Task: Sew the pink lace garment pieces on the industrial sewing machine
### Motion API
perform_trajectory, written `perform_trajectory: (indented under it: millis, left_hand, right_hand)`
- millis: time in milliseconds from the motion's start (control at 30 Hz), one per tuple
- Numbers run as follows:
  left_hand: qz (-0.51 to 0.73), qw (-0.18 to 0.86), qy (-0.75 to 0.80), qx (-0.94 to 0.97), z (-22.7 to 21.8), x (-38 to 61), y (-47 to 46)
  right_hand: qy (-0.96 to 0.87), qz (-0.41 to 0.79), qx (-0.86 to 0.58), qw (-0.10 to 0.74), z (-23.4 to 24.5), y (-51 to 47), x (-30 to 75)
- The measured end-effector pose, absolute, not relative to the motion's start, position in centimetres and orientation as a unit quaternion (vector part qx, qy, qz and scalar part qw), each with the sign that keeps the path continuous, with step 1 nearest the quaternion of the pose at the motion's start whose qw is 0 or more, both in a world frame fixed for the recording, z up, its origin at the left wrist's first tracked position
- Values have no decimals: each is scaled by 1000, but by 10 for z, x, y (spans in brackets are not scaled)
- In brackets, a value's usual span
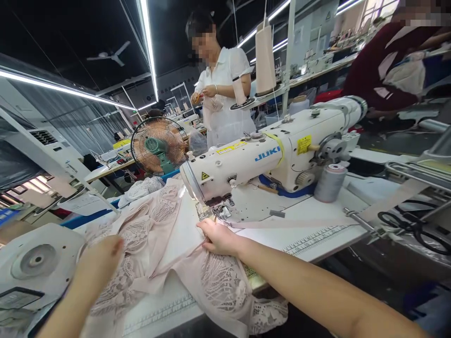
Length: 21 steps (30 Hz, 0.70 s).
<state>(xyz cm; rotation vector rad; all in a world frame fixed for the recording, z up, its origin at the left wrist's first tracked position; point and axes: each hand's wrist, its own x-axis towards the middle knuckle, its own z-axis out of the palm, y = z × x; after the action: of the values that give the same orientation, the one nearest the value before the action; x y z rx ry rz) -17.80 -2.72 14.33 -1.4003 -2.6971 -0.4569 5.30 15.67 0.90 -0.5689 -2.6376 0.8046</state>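
Note:
My right hand [220, 237] is closed on the edge of a beige lace bra [225, 281], its fingertips close to the presser foot [221, 211] of a white JUKI sewing machine [243, 164]. Part of the bra hangs over the table's front edge. My left hand [102, 263] is over more beige lace pieces [137, 234] at the left; motion smears it, and its fingers look curled. Whether it holds anything does not show. A pale elastic band [299, 224] runs from the right through a metal guide [359, 220] towards the presser foot.
A grey thread cone [329, 183] stands by the machine, and black scissors [416, 225] lie at the right. At the left is a white machine part [42, 258]. Behind are a fan [158, 145] and a person in white [225, 94] handling fabric; another person [380, 65] bends at right.

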Motion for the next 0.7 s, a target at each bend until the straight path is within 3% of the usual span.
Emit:
perform_trajectory:
  millis: [133,233,367,567,633,700]
  left_hand:
    - [-241,-114,-783,-561,59,-96,25]
    - [-320,-149,-754,-554,23,-84,51]
    - [-415,-115,-778,-457,29,-134,56]
    - [-481,56,-783,-390,56,-169,40]
    - [-474,55,-758,-445,52,-150,40]
    - [-442,-15,-722,-532,42,-126,45]
  right_hand:
    - [-915,289,-210,185,2,154,49]
    - [-912,293,-223,182,-2,155,46]
    - [-907,304,-238,169,-3,157,46]
    - [-897,324,-247,169,-2,155,46]
    - [-898,324,-242,171,-2,154,43]
    - [-898,323,-240,177,0,154,42]
